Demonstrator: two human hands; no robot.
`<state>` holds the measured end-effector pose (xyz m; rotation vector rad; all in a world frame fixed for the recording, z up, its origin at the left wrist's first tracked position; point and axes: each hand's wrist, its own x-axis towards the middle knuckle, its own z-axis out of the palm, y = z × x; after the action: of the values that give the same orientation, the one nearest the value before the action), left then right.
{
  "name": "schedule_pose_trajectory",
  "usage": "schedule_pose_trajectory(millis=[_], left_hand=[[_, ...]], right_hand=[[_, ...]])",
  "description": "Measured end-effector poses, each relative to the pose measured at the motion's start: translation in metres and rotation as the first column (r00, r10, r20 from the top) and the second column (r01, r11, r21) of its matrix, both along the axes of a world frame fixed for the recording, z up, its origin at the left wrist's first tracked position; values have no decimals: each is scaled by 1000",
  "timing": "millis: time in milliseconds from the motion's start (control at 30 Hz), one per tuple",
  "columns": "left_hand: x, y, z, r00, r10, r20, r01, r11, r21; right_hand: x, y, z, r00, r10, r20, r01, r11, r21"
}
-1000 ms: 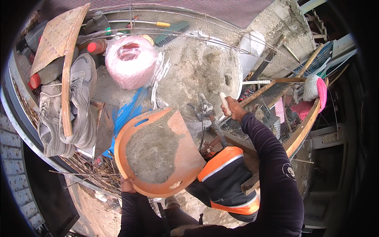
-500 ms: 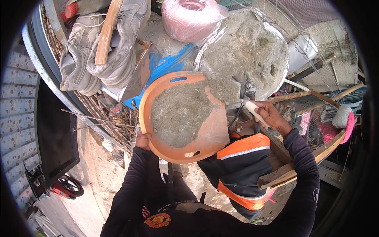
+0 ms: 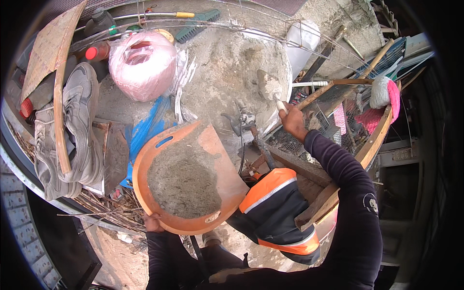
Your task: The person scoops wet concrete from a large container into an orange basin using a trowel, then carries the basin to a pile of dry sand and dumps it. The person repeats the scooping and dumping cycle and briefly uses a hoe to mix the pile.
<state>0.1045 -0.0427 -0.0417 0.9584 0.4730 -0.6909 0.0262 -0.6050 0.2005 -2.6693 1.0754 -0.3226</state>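
Note:
My right hand (image 3: 292, 120) is closed around the pale handle of a trowel (image 3: 269, 86), whose blade rests on grey wet mortar (image 3: 227, 65) spread in a wide sack-lined heap. At the lower left my left hand (image 3: 152, 222) grips the rim of an orange plastic scoop pan (image 3: 142, 169) with one straight side and slotted handholds. A layer of grey mortar (image 3: 181, 179) lies inside it, and its right part shows bare plastic. Between pan and trowel, a metal fitting with a black lever (image 3: 244, 120) sits at the heap's near edge.
Grey shoes (image 3: 79, 121) and a wooden stick (image 3: 59, 116) lie at left. A pink twine roll (image 3: 142, 65) stands behind the pan. At right is a wood-framed wire mesh (image 3: 314, 140). An orange-and-black cloth (image 3: 270, 208) hangs beside the pan, near a board (image 3: 319, 208).
My view has swung to the right. The trowel has moved right and away over the mortar, coming clear of the metal fitting. My left hand keeps its hold on the pan's rim.

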Motion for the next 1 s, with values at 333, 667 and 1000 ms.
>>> schedule_pose_trajectory(millis=[333,667,1000], left_hand=[[2,16,-15,1000,17,-8,-17,998,-62],[4,4,0,999,41,-27,-41,999,-27],[2,8,-7,999,47,10,-47,999,-22]], right_hand=[[-7,-8,-92,837,-536,-112,538,767,349],[30,-34,-155,678,-735,8,368,350,861],[33,-11,-106,684,-729,22,229,244,942]])
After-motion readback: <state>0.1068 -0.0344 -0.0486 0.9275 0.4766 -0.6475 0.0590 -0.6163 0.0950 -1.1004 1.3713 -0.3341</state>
